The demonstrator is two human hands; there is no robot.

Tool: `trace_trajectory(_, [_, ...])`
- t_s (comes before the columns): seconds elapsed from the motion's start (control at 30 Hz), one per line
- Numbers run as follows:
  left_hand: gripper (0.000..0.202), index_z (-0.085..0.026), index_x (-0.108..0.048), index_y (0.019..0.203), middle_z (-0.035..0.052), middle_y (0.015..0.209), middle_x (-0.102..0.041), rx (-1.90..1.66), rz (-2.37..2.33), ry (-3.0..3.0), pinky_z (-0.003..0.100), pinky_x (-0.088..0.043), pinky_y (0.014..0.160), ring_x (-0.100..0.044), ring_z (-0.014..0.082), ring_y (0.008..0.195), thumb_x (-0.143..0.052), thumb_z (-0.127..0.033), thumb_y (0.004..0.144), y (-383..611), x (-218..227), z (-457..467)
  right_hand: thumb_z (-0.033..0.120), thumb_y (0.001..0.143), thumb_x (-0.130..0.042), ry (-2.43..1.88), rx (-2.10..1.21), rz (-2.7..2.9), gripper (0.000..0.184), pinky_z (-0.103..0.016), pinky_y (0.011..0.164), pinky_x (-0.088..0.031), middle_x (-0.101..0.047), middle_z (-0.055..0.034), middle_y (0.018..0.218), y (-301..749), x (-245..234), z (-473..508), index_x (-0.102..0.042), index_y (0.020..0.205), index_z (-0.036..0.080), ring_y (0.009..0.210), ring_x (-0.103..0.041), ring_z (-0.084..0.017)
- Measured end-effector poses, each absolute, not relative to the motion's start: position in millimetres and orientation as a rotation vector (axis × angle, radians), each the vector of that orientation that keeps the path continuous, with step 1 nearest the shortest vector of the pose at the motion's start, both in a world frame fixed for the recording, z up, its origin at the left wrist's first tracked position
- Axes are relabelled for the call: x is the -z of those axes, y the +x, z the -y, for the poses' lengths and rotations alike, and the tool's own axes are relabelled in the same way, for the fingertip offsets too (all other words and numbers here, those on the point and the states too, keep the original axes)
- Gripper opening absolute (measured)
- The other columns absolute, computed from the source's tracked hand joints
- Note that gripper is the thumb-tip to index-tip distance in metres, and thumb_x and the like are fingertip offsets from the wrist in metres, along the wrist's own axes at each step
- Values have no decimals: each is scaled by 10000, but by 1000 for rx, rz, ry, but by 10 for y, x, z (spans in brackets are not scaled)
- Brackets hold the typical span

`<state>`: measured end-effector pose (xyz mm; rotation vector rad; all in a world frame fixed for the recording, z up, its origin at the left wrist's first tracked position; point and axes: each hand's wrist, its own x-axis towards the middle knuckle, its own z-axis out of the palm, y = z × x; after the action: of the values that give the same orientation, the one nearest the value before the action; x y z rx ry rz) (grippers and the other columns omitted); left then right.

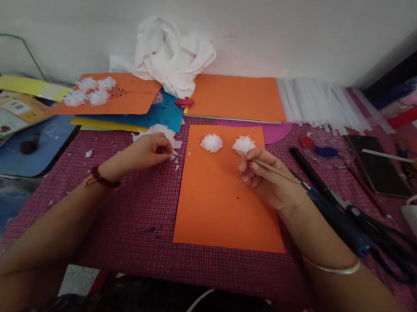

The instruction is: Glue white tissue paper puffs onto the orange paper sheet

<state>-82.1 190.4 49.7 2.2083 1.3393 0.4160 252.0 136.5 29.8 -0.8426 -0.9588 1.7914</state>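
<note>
An orange sheet of paper (219, 210) lies on the checked tablecloth in front of me. Near its top edge are two fluffy white paper puffs, a left one (211, 143) and a right one (243, 144). Over the sheet's right side, my right hand (268, 178) grips a thin wooden stick (275, 171), its tip by the right puff. My left hand (149, 151) is left of the sheet, fingertips pinched on a small piece of white paper (172, 157). Behind that hand is a pile of torn white paper (159, 130), partly hidden by it.
Right of the sheet lie black scissors (380, 241), a black pen (309, 171), a phone (376, 167) and a clear palette (326, 146). A decorated orange card (135, 94), a crumpled white cloth (169, 52) and white strips (315, 104) lie along the wall.
</note>
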Motion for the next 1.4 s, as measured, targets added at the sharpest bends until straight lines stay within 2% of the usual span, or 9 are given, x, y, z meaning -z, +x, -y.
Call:
trace_trajectory(0.2, [165,-188,-629,766,2,764,-605,-747,-1244,1703,256,-393,584,-499,98,629,-740,-310,772,-606,-817,-1640,331,766,-828,-867,-1626,1068,322,-247,695,-533,-742,6,933,2344,-321,-1255,-530,840,235,698,-636,-85])
trace_trajectory(0.33, [192,-184,-609,754,-16,673,-586,-787,-1111,1429,232,-375,544,-495,83,583,-768,-291,746,-216,-779,-1473,414,746,-831,-868,-1513,1235,391,-294,748,-520,-725,-13,998,2151,-350,-1182,-489,821,241,782,-614,-111])
trace_trajectory(0.5, [204,-188,-560,725,-33,611,-556,-809,-982,1373,223,-340,497,-441,64,509,-723,-309,743,216,-577,-1346,467,615,-903,-822,-1462,1276,513,-300,701,-475,-597,47,795,1998,-304,-1174,-471,781,247,702,-547,-104])
trace_trajectory(0.67, [128,-191,-564,786,-14,701,-577,-837,-969,1352,242,-390,548,-466,83,574,-659,-268,749,325,-506,-1279,506,661,-860,-861,-1432,1309,497,-302,651,-429,-543,60,712,1980,-298,-1157,-448,768,251,654,-505,-105])
trace_trajectory(0.83, [217,-186,-609,902,30,896,-650,-801,-890,1353,270,-461,677,-571,130,766,-663,-233,696,291,-475,-1305,465,680,-853,-923,-1411,1397,458,-309,657,-411,-533,52,744,2006,-251,-1159,-465,782,245,651,-467,-98])
trace_trajectory(1.07, [143,-179,-649,843,-10,789,-647,-687,-821,1338,265,-456,700,-581,115,719,-711,-221,721,229,-443,-1370,504,717,-824,-1034,-1359,1524,453,-291,574,-324,-455,69,656,2078,-215,-1153,-452,785,254,584,-377,-95])
trace_trajectory(1.2, [98,-184,-657,797,-6,750,-645,-647,-849,1392,277,-443,688,-564,120,687,-701,-257,747,210,-476,-1360,497,707,-822,-1062,-1374,1506,445,-310,612,-380,-475,62,662,2122,-288,-1133,-461,809,259,616,-449,-116])
trace_trajectory(1.3, [88,-182,-651,732,-10,710,-625,-713,-911,1361,275,-428,668,-534,113,661,-705,-252,729,215,-486,-1345,495,711,-806,-1013,-1423,1387,441,-348,753,-474,-544,45,734,2132,-313,-1128,-452,834,261,718,-564,-140])
trace_trajectory(1.4, [123,-179,-643,706,-16,700,-606,-803,-945,1315,270,-409,655,-511,106,659,-729,-266,708,242,-484,-1326,499,702,-814,-955,-1490,1298,457,-363,829,-493,-600,30,816,2114,-280,-1130,-454,855,262,770,-597,-143])
